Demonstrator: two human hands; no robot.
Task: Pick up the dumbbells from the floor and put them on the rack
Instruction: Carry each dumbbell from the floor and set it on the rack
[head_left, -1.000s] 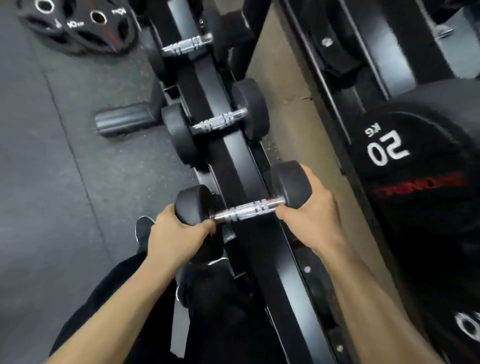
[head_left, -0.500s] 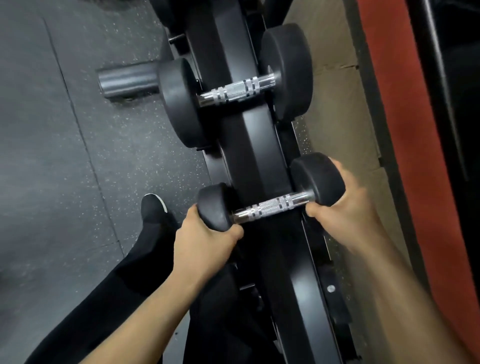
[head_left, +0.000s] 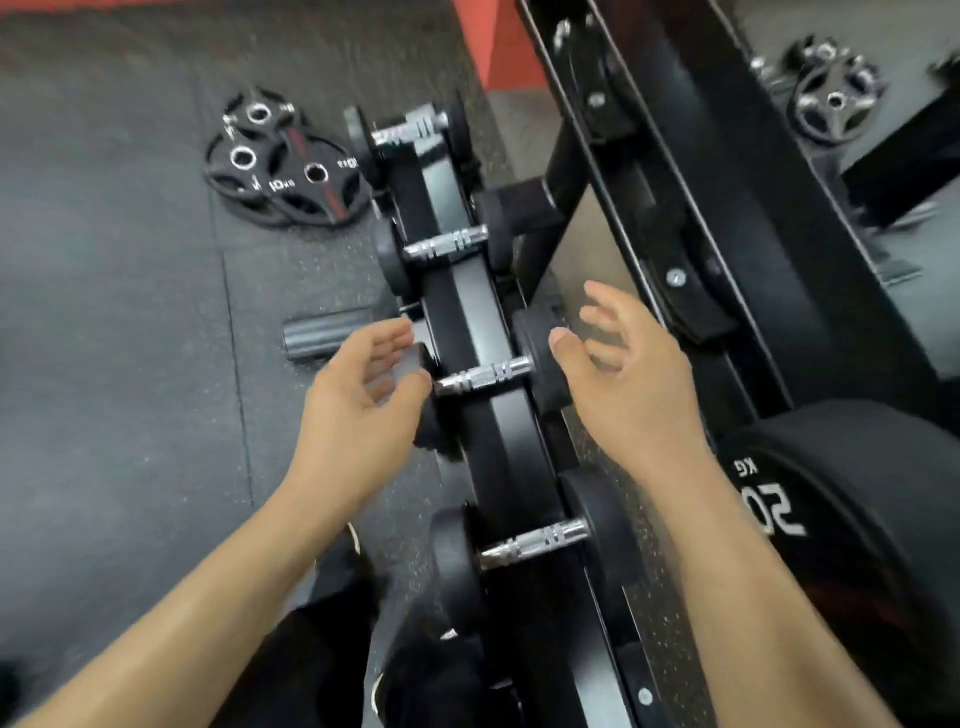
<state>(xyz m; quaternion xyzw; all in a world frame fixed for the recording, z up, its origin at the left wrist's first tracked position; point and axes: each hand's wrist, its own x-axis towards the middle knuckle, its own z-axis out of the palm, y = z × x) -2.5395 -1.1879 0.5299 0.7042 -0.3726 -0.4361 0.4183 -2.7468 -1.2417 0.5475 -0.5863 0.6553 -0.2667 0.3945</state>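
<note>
- Presently, dumbbell (head_left: 483, 376): seated crosswise on the rack (head_left: 452, 312), third of four counted from the far end, with one head hung off each side of the centre rail. It is gripped by nothing.
- Left hand (head_left: 358, 400): held open, fingers loosely curved at the left head. Whether the thumb touches it cannot be told.
- Right hand (head_left: 628, 379): held open, fingers spread, thumb just beside the right head.
- Nearer dumbbell (head_left: 535, 543): racked in the next slot toward the person.
- Weight plates (head_left: 283, 166) and a dark cylinder (head_left: 324, 332): noted on the floor (head_left: 130, 364) left of the rack. No loose dumbbell is seen there in this view.
- Step in hand, as judged: the placing is being finished.
- Handling advice: both hands are best drawn straight outward from the heads, so the piece is not nudged along the rail. The handle should be confirmed as centred, with both heads bearing evenly, before another dumbbell is sought.
</note>
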